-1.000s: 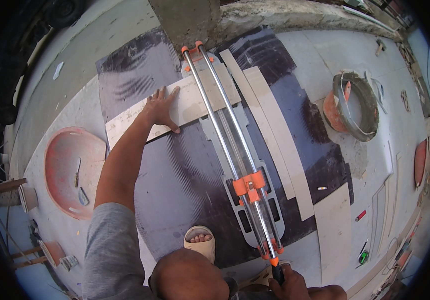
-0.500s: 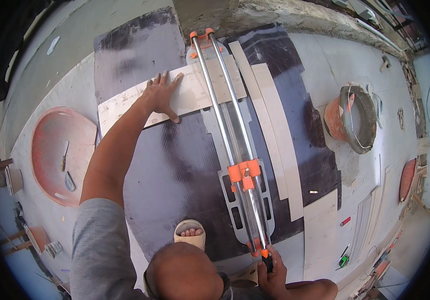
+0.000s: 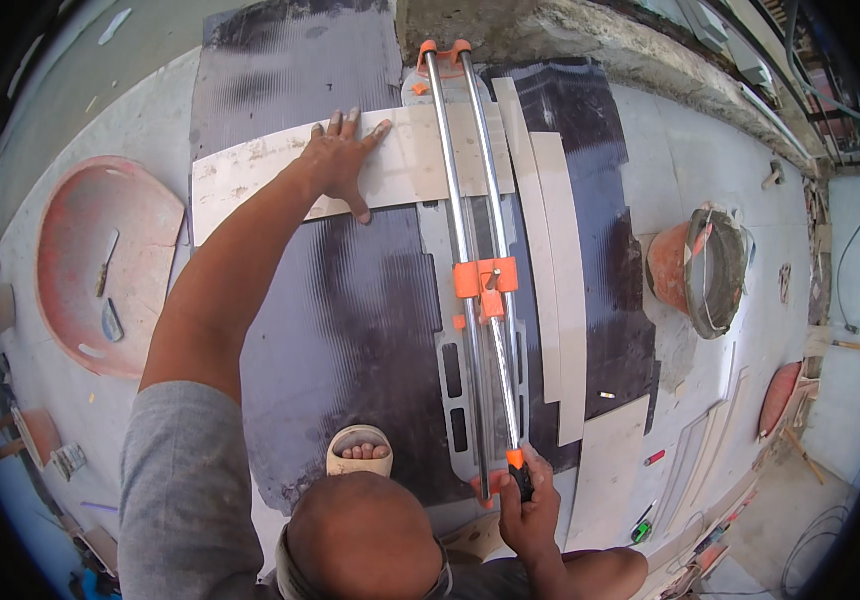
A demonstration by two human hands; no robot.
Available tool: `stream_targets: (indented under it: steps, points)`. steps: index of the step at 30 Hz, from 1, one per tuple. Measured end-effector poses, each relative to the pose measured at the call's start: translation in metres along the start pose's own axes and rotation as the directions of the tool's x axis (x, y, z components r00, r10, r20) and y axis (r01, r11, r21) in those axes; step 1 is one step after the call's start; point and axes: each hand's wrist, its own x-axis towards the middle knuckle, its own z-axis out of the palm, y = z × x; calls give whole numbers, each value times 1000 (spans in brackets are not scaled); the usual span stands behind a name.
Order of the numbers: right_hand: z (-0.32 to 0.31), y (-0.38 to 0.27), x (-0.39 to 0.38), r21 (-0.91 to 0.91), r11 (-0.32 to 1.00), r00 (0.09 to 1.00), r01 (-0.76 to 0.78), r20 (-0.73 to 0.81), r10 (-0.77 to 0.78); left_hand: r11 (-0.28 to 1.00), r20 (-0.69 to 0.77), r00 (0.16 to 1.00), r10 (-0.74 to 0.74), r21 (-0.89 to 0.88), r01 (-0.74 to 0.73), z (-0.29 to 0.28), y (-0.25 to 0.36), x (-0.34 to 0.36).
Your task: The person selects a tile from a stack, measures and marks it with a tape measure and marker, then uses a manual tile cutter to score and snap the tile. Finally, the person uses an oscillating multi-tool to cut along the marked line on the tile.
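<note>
My left hand (image 3: 342, 165) lies flat with fingers spread on a long pale tile (image 3: 250, 168). The tile runs crosswise beneath the two steel rails of a manual tile cutter (image 3: 447, 150), near its far end. Lower down the rails sits the cutter's orange carriage (image 3: 485, 277), with a rod slanting back from it toward me. At the rod's near end my right hand (image 3: 530, 510) is closed round the black handle (image 3: 523, 482) below an orange collar. Part of that grip is hidden by the fingers.
Cut tile strips (image 3: 552, 290) lie right of the cutter on dark ribbed sheets (image 3: 340, 320). A red basin (image 3: 55, 300) holding a trowel is at left. A mortar-stained bucket (image 3: 666, 268) lies at right, a green tape measure (image 3: 641, 532) nearer. My sandalled foot (image 3: 358, 452) is beside the cutter.
The carriage has slid away from me along the rails, and my right hand has moved forward with the handle. My left hand stays on the tile. The whole view has shifted slightly.
</note>
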Motion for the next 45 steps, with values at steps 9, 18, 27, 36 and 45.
stream_targets:
  steps: [9, 18, 27, 36, 45]
  points:
    - [15, 25, 24, -118, 981, 983, 156, -77, -165, 999, 5, 1000, -17, 28, 17, -1, 1, 2]
    - [22, -18, 73, -127, 974, 974, 187, -106, -201, 999, -14, 1000, 15, 37, -14, 4, -3, 4]
    - [26, -45, 123, -109, 974, 972, 200, -104, -211, 1000, -36, 999, -13, -20, 12, 7, -3, 5]
    - [16, -73, 126, 0, 1000, 998, 20, -52, -20, 999, 9, 1000, -12, -34, 12, 3, -1, 4]
    - [18, -73, 127, -5, 1000, 998, 30, -50, -30, 999, 24, 1000, -8, -36, 9, 0, -3, 3]
